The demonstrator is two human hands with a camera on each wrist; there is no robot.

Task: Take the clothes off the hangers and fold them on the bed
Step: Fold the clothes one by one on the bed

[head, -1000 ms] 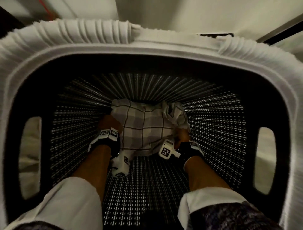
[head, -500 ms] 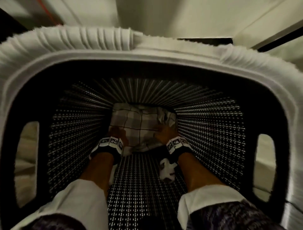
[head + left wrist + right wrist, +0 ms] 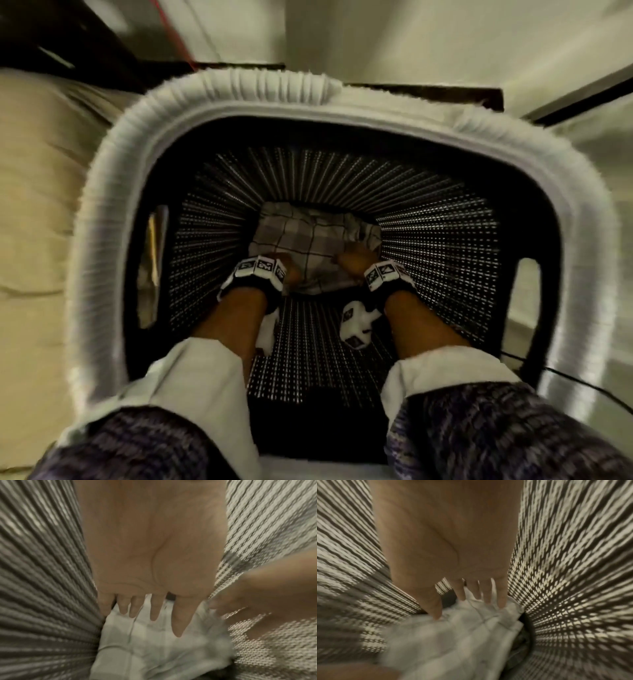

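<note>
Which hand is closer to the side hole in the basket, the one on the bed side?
Left. The left hand lies on the checked cloth toward that handle hole; the right hand is farther across the basket.

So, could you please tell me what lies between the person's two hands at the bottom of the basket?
The grey-and-white checked cloth lies between the left hand and right hand, deep in the perforated basket; the head view shows it.
</note>
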